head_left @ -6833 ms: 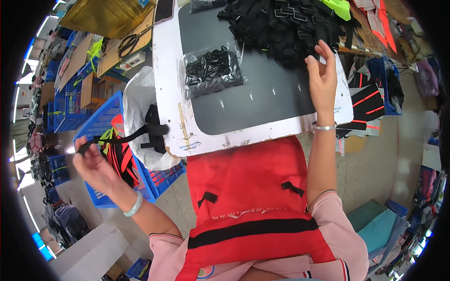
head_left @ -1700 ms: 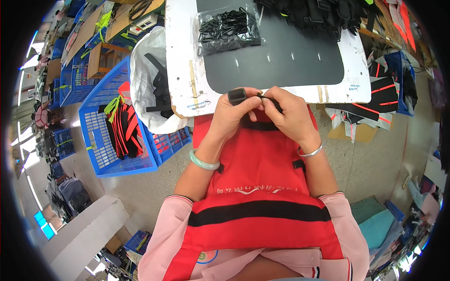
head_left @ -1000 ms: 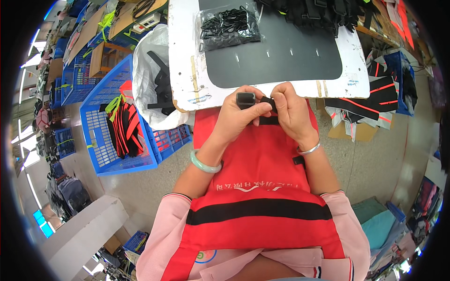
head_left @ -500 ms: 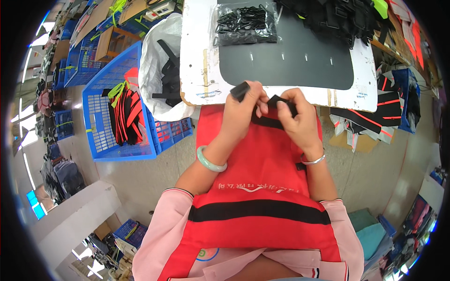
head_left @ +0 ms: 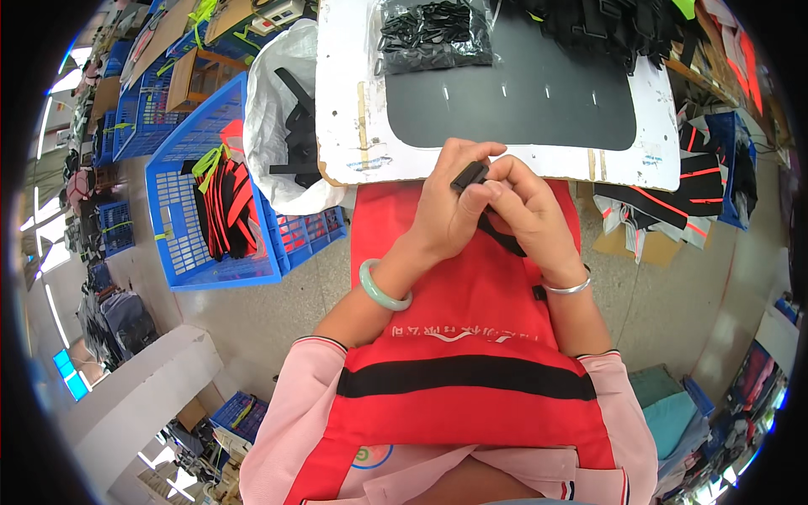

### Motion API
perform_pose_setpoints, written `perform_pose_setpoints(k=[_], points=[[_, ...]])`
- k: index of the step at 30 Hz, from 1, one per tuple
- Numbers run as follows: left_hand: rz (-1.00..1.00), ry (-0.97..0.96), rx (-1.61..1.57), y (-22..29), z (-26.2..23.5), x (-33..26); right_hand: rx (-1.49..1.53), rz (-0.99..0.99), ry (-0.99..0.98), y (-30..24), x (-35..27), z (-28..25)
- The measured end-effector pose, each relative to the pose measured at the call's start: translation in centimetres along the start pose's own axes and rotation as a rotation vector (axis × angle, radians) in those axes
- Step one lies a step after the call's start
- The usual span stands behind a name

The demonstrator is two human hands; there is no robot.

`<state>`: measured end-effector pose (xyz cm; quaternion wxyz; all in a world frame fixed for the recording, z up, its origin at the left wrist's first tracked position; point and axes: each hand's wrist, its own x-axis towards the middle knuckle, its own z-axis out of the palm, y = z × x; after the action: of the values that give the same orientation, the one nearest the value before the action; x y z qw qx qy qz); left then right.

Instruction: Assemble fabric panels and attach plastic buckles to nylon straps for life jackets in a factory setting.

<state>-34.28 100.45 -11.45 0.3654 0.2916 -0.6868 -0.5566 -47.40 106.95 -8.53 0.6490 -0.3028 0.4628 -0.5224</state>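
Black piece (head_left: 469,176), pinched in the left hand (head_left: 445,204) beside the table (head_left: 555,162), could drop if that grip loosens, the right hand (head_left: 539,220) being curled, its hold unclear.

Both forearms rise from the lower half of the frame and slant inward, so the hands meet just above and right of its middle. The left forearm (head_left: 352,320) leans up and to the right; the right forearm (head_left: 582,324) stands steeper, tipping slightly left. The left hand (head_left: 450,202) is closed in a grip, its index finger (head_left: 481,151) pointing right and its thumb (head_left: 475,200) bent upward. The right hand (head_left: 539,220) curls close beside it, fingers bent, thumb (head_left: 510,207) angled toward the upper left.
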Motion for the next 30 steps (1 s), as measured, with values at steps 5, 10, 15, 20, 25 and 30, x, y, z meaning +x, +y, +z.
perform_pose_setpoints(k=[5, 10, 15, 20, 25, 30], points=[[0.083, 0.039, 0.261, 0.3, 0.0, 0.1, 0.099, -0.005, -0.024, 0.8, -0.1, -1.0], [0.224, 0.047, 0.360, -0.1, 0.3, 0.0, 0.479, 0.004, -0.132, 1.5, -0.2, -1.6], [0.330, -0.043, 0.554, -0.8, -0.1, 0.3, 0.234, -0.123, 0.109, 1.1, -0.6, -0.7], [0.207, -0.185, 0.281, 0.4, -2.0, 0.8, 0.008, -0.135, -0.090, 0.6, -0.3, -3.3], [0.064, -0.136, 0.205, 1.4, -3.5, 0.6, 0.056, -0.451, -0.018, -0.1, -0.7, -6.0], [0.009, -0.062, 0.238, 0.6, -5.9, 0.5, 0.694, -0.773, 0.101, -4.6, -4.8, -16.2]])
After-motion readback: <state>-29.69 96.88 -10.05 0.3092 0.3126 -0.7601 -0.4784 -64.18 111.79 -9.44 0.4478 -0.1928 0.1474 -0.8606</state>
